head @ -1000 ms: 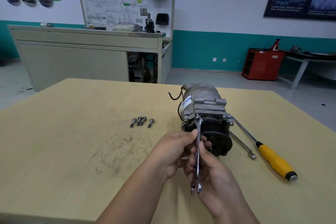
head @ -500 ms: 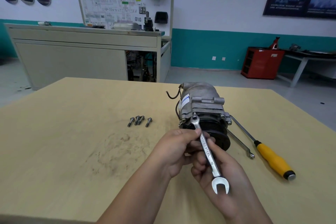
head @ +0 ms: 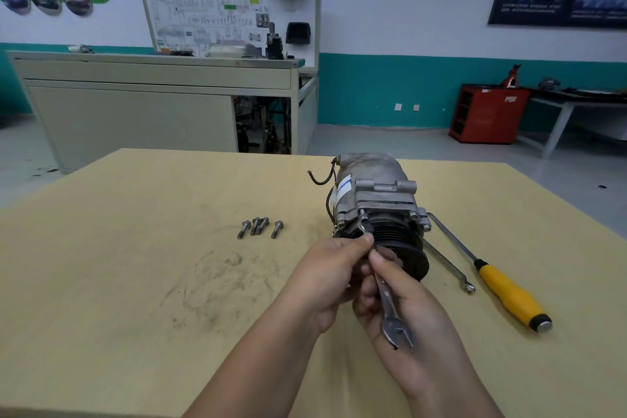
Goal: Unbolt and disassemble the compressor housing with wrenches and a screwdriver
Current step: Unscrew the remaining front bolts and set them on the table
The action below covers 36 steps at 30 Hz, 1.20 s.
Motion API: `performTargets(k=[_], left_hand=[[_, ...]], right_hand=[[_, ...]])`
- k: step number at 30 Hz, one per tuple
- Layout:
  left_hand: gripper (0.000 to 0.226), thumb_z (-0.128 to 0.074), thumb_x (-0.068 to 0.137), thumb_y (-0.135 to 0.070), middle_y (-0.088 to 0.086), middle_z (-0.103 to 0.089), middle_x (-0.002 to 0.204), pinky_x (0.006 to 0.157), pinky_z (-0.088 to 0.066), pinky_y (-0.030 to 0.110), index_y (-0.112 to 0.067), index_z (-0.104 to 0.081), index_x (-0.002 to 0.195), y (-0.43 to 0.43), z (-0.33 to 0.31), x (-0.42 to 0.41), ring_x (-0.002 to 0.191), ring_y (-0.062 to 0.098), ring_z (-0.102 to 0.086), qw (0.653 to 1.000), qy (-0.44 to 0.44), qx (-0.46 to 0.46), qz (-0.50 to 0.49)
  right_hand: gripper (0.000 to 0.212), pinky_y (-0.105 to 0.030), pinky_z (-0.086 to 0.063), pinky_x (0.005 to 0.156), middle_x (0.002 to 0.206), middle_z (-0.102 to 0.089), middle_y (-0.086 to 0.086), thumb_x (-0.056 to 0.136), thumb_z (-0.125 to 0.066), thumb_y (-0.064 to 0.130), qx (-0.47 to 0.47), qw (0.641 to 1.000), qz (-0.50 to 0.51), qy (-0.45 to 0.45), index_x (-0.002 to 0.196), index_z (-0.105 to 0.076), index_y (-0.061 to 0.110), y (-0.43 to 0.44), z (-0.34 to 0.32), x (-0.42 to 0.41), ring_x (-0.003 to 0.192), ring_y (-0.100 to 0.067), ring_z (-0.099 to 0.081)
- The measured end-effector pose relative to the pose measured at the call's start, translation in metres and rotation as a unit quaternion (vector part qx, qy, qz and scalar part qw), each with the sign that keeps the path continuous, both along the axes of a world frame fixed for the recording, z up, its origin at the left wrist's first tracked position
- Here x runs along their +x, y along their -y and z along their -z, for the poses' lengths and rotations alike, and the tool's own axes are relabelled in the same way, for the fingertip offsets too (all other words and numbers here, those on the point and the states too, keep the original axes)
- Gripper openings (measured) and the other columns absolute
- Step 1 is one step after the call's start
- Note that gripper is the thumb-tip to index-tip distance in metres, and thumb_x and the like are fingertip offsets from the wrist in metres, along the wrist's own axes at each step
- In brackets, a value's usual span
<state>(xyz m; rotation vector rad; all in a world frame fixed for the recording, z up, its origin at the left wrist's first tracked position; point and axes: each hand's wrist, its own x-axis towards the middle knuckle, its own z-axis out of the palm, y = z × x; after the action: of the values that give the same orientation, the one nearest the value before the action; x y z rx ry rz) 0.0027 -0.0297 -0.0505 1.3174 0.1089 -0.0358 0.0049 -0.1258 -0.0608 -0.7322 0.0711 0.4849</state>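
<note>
A grey metal compressor [head: 376, 200] with a black pulley lies on the wooden table [head: 135, 282], pulley end toward me. Both my hands hold a silver combination wrench [head: 390, 309] just in front of the pulley. My left hand [head: 329, 278] pinches the upper shaft near the ring end, which sits at a bolt on the housing's front flange. My right hand [head: 400, 305] grips the lower shaft, and the open-jaw end sticks out below my palm. Several removed bolts [head: 259, 227] lie on the table to the left of the compressor.
A yellow-handled screwdriver [head: 509, 295] and a second slim wrench [head: 448, 268] lie on the table right of the compressor. Dark scuff marks stain the tabletop centre. A grey bench with a display board stands behind, and a red cabinet stands at the far right.
The wrench swung from upright to slanting, its open end moving right, then a little back toward me. Both hands kept their hold on it. The compressor and bolts stayed put.
</note>
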Motion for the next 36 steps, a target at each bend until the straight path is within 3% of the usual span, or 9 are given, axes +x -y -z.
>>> performTargets(k=[4, 8, 12, 15, 19, 25, 30, 33, 36], left_hand=[[0.046, -0.043, 0.099, -0.026, 0.003, -0.058, 0.054, 0.032, -0.025, 0.011, -0.009, -0.074, 0.071, 0.0, 0.0, 0.001, 0.029, 0.003, -0.032, 0.998, -0.028, -0.043, 0.039], [0.054, -0.041, 0.099, -0.025, 0.016, -0.067, 0.093, 0.031, -0.028, 0.01, -0.015, -0.073, 0.057, -0.001, 0.003, 0.0, 0.03, 0.004, -0.039, 0.997, -0.037, -0.06, 0.043], [0.047, -0.043, 0.099, -0.025, 0.017, -0.059, 0.086, 0.038, -0.04, 0.014, -0.015, -0.074, 0.066, -0.003, 0.008, -0.002, 0.039, 0.007, -0.05, 1.0, -0.022, -0.008, 0.019], [0.029, -0.053, 0.095, -0.024, -0.001, -0.064, 0.06, 0.048, -0.043, 0.013, -0.012, -0.067, 0.072, -0.005, 0.01, 0.002, 0.05, 0.007, -0.058, 0.991, 0.01, 0.091, -0.098], [0.013, -0.063, 0.087, -0.025, 0.002, -0.066, 0.067, 0.063, -0.047, 0.028, -0.017, -0.066, 0.077, -0.006, 0.005, 0.012, 0.06, 0.011, -0.057, 0.934, 0.094, 0.224, -0.261], [0.016, -0.067, 0.085, -0.026, -0.01, -0.057, 0.051, 0.039, -0.033, 0.009, -0.014, -0.067, 0.074, -0.005, -0.006, 0.028, 0.041, -0.001, -0.047, 0.957, 0.057, 0.18, -0.221], [0.025, -0.073, 0.079, -0.025, 0.014, -0.071, 0.073, 0.046, -0.03, 0.021, -0.012, -0.068, 0.058, -0.003, -0.01, 0.036, 0.05, 0.012, -0.045, 0.959, 0.02, 0.169, -0.227], [0.032, -0.071, 0.075, -0.024, 0.014, -0.053, 0.061, 0.047, -0.027, 0.022, 0.007, -0.066, 0.068, -0.002, -0.011, 0.039, 0.054, 0.015, -0.035, 0.943, 0.006, 0.222, -0.248], [0.022, -0.068, 0.073, -0.019, 0.008, -0.039, 0.06, 0.041, -0.022, 0.021, -0.002, -0.06, 0.062, -0.002, -0.009, 0.038, 0.053, 0.015, -0.028, 0.939, 0.011, 0.241, -0.243]], right_hand=[[0.026, -0.018, -0.043, 0.039, 0.054, -0.056, -0.008, 0.079, -0.057, 0.02, 0.057, 0.997, -0.039, -0.038, 0.066, -0.07, 0.001, 0.0, 0.001, -0.005, 0.041, -0.012, -0.051], [0.016, -0.018, -0.042, 0.038, 0.051, -0.049, -0.003, 0.073, -0.058, 0.019, 0.07, 0.995, -0.042, -0.054, 0.071, -0.065, 0.004, -0.002, 0.009, -0.004, 0.039, -0.009, -0.047], [0.014, -0.017, -0.039, 0.035, 0.05, -0.046, 0.0, 0.07, -0.06, 0.016, 0.061, 0.997, -0.03, -0.04, 0.067, -0.07, 0.007, -0.002, 0.013, -0.001, 0.036, -0.006, -0.04], [0.01, -0.017, -0.038, 0.036, 0.05, -0.048, -0.001, 0.067, -0.064, 0.014, 0.015, 1.0, -0.017, -0.015, 0.071, -0.066, 0.005, 0.003, 0.009, 0.002, 0.036, -0.006, -0.04], [0.02, -0.019, -0.039, 0.036, 0.047, -0.048, -0.006, 0.078, -0.065, 0.011, -0.061, 0.998, 0.007, 0.009, 0.059, -0.062, 0.003, 0.009, 0.008, 0.003, 0.036, -0.01, -0.044], [0.034, -0.022, -0.039, 0.041, 0.046, -0.05, -0.009, 0.085, -0.063, 0.013, -0.179, 0.978, 0.022, 0.103, 0.051, -0.063, 0.011, 0.019, 0.011, 0.004, 0.038, -0.012, -0.045], [0.03, -0.02, -0.041, 0.042, 0.046, -0.055, -0.013, 0.086, -0.062, 0.008, -0.271, 0.942, 0.007, 0.199, 0.057, -0.059, 0.007, 0.024, 0.014, 0.0, 0.039, -0.014, -0.049], [0.025, -0.017, -0.041, 0.041, 0.045, -0.056, -0.015, 0.086, -0.062, 0.007, -0.293, 0.928, 0.013, 0.229, 0.062, -0.058, 0.002, 0.027, 0.017, -0.003, 0.038, -0.013, -0.049], [0.023, -0.018, -0.041, 0.041, 0.045, -0.056, -0.015, 0.087, -0.061, 0.005, -0.293, 0.924, 0.012, 0.244, 0.064, -0.057, 0.0, 0.032, 0.02, -0.001, 0.038, -0.013, -0.05]])
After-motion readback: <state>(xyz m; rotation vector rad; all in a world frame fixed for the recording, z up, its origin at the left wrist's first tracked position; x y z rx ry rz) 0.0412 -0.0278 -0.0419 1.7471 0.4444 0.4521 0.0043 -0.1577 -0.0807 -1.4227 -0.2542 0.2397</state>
